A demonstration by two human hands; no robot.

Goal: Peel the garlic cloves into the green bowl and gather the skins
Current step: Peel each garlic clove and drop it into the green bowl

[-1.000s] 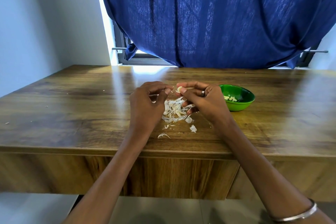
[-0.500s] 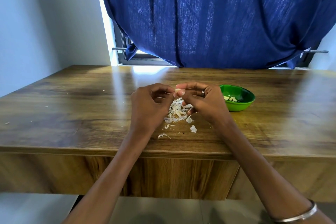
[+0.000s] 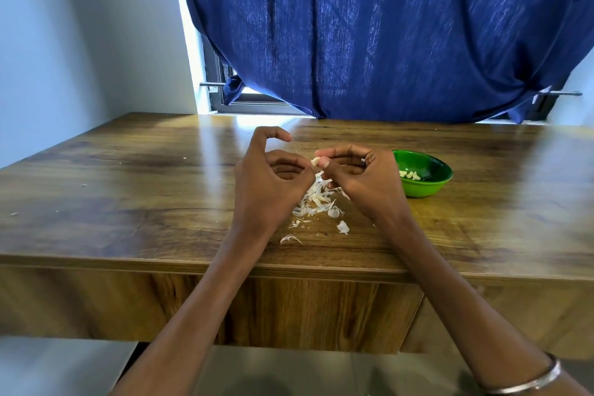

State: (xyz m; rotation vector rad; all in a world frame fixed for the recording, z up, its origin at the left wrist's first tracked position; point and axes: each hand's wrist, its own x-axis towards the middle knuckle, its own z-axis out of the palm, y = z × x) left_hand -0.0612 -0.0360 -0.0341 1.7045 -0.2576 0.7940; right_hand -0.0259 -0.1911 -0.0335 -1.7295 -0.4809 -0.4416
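Note:
My right hand (image 3: 363,180) pinches a pale garlic clove (image 3: 316,162) between thumb and fingers, just above the table. My left hand (image 3: 270,177) hovers right beside it, thumb and forefinger curled and apart, the other fingers close to the clove; it holds nothing that I can see. Below and between the hands lies a loose pile of white garlic skins (image 3: 316,202) on the wooden table (image 3: 128,202). The green bowl (image 3: 427,185) stands to the right of my right hand, with a few peeled cloves (image 3: 409,174) inside.
Stray skin pieces (image 3: 291,238) lie near the table's front edge (image 3: 128,262). Small crumbs (image 3: 13,214) dot the left side of the table. A blue curtain (image 3: 369,32) hangs behind the table's far edge, a white wall at left.
My left hand has let go at the clove and its forefinger and thumb have lifted up and apart. My right hand keeps the clove in about the same place.

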